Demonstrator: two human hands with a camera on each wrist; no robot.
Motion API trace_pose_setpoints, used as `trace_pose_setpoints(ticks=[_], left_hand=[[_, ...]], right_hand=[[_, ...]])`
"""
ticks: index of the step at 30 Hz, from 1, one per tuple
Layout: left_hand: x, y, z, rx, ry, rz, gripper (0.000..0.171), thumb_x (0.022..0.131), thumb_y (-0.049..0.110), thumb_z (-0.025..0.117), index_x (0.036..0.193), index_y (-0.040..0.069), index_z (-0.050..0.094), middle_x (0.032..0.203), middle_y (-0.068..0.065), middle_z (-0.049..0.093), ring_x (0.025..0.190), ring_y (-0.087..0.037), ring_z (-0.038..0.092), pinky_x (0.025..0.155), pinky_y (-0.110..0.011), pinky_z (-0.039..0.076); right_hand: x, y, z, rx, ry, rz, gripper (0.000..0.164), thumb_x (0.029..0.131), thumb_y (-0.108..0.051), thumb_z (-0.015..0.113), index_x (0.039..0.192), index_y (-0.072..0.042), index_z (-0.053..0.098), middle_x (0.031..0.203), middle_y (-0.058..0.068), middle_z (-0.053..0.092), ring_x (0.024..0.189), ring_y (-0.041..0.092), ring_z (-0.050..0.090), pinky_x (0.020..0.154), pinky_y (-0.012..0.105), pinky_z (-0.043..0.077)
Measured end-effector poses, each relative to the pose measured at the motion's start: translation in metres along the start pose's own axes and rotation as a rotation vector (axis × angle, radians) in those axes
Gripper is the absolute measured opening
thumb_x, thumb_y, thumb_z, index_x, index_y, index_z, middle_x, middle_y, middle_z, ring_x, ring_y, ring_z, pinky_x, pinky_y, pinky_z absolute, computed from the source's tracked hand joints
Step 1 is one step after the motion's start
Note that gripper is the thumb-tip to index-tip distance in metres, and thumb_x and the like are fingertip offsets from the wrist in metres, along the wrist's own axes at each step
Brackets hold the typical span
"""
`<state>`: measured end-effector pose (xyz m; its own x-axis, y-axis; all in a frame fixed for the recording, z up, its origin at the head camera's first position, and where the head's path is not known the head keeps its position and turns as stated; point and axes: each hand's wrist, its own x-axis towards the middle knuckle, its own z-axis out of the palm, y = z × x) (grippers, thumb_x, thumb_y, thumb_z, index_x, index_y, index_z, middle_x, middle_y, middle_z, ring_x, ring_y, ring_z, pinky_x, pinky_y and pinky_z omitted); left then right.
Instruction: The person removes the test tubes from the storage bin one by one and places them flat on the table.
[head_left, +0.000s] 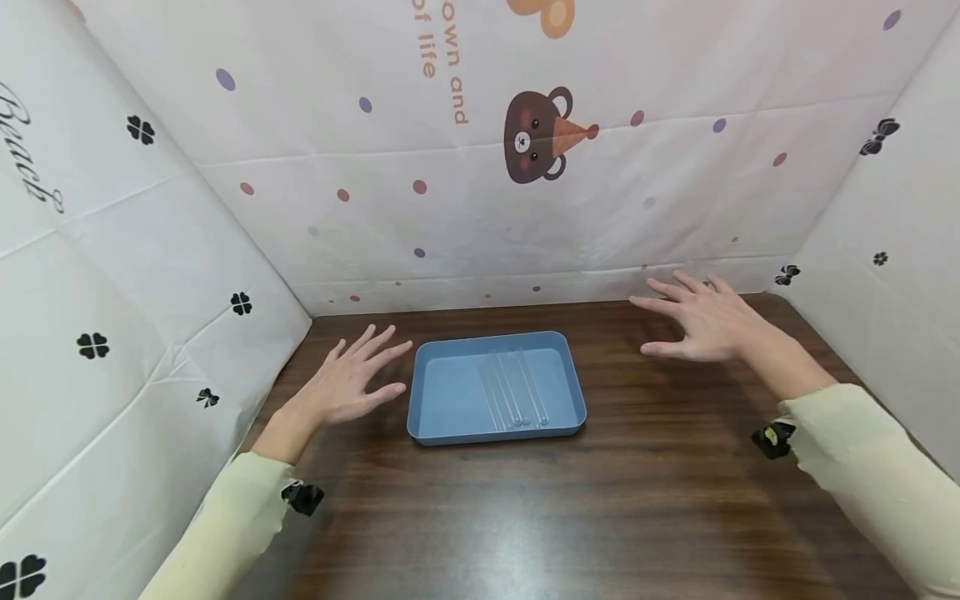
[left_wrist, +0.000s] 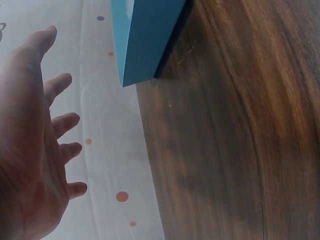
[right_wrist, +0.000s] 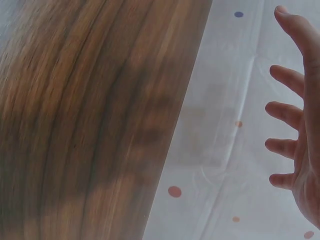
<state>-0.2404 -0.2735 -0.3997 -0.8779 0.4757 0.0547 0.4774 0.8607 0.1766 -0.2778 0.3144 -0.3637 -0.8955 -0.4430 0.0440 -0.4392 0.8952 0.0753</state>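
Note:
A shallow blue tray [head_left: 450,392] sits on the wooden table. Several thin clear rods with small rounded ends, like glass stirring rods [head_left: 512,392], lie side by side in its right half. My left hand [head_left: 347,382] hovers just left of the tray with its fingers spread, holding nothing. The left wrist view shows that hand [left_wrist: 30,145] near a corner of the blue tray [left_wrist: 150,40]. Farther off on the right, my right hand [head_left: 705,321] is raised over the table's back part, fingers apart and nothing in it. The right wrist view shows the hand [right_wrist: 305,125] with no object near.
The dark wooden table [head_left: 480,508] meets a white printed cloth wall [head_left: 375,225] along its back edge. More cloth stands at the left [head_left: 135,275] and right [head_left: 877,208] sides. Small black devices sit at the cuffs of both sleeves.

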Motion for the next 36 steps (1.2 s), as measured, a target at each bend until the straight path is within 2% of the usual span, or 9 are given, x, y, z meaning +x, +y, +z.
trace_pose_setpoints(ticks=[6, 16, 23, 27, 32, 36], left_hand=[[0.002, 0.004, -0.001, -0.065, -0.006, -0.002, 0.073, 0.112, 0.060, 0.055, 0.177, 0.033, 0.038, 0.191, -0.009, 0.024, 0.177, -0.047, 0.018, 0.133, -0.087, 0.015], [0.003, 0.006, 0.001, -0.129, -0.006, -0.003, 0.074, 0.112, 0.058, 0.056, 0.178, 0.032, 0.037, 0.191, -0.010, 0.022, 0.177, -0.047, 0.018, 0.133, -0.087, 0.018], [0.000, 0.008, 0.002, -0.215, -0.003, 0.020, 0.072, 0.112, 0.053, 0.057, 0.177, 0.026, 0.038, 0.190, -0.013, 0.024, 0.176, -0.050, 0.020, 0.129, -0.089, 0.022], [-0.001, 0.007, 0.005, -0.271, 0.011, 0.035, 0.071, 0.114, 0.049, 0.056, 0.177, 0.024, 0.038, 0.190, -0.013, 0.025, 0.176, -0.050, 0.022, 0.127, -0.090, 0.026], [-0.002, 0.007, 0.010, -0.327, 0.022, 0.051, 0.071, 0.114, 0.044, 0.058, 0.178, 0.020, 0.037, 0.190, -0.015, 0.024, 0.174, -0.049, 0.027, 0.128, -0.087, 0.030], [-0.002, 0.008, 0.014, -0.355, 0.026, 0.052, 0.071, 0.114, 0.043, 0.059, 0.178, 0.021, 0.037, 0.190, -0.016, 0.024, 0.172, -0.050, 0.031, 0.127, -0.086, 0.032]], right_hand=[[0.007, -0.011, 0.002, 0.008, 0.013, -0.022, 0.090, 0.098, -0.076, 0.069, 0.172, -0.030, 0.049, 0.183, 0.018, 0.041, 0.169, 0.057, 0.033, 0.131, 0.087, 0.021], [0.013, -0.028, -0.003, 0.057, 0.042, -0.050, 0.089, 0.097, -0.074, 0.071, 0.172, -0.031, 0.049, 0.184, 0.015, 0.040, 0.170, 0.055, 0.032, 0.133, 0.086, 0.020], [0.015, -0.035, 0.001, 0.080, 0.065, -0.086, 0.085, 0.099, -0.068, 0.072, 0.171, -0.028, 0.051, 0.182, 0.016, 0.044, 0.168, 0.051, 0.039, 0.129, 0.083, 0.031], [0.015, -0.037, 0.003, 0.116, 0.062, -0.102, 0.083, 0.101, -0.066, 0.073, 0.171, -0.028, 0.051, 0.181, 0.016, 0.044, 0.163, 0.053, 0.045, 0.122, 0.084, 0.039], [0.015, -0.041, 0.003, 0.168, 0.048, -0.105, 0.082, 0.100, -0.064, 0.075, 0.170, -0.028, 0.052, 0.180, 0.016, 0.045, 0.160, 0.056, 0.047, 0.119, 0.084, 0.042], [0.017, -0.045, 0.004, 0.193, 0.051, -0.108, 0.081, 0.101, -0.063, 0.075, 0.170, -0.027, 0.053, 0.180, 0.016, 0.047, 0.161, 0.055, 0.047, 0.120, 0.082, 0.043]])
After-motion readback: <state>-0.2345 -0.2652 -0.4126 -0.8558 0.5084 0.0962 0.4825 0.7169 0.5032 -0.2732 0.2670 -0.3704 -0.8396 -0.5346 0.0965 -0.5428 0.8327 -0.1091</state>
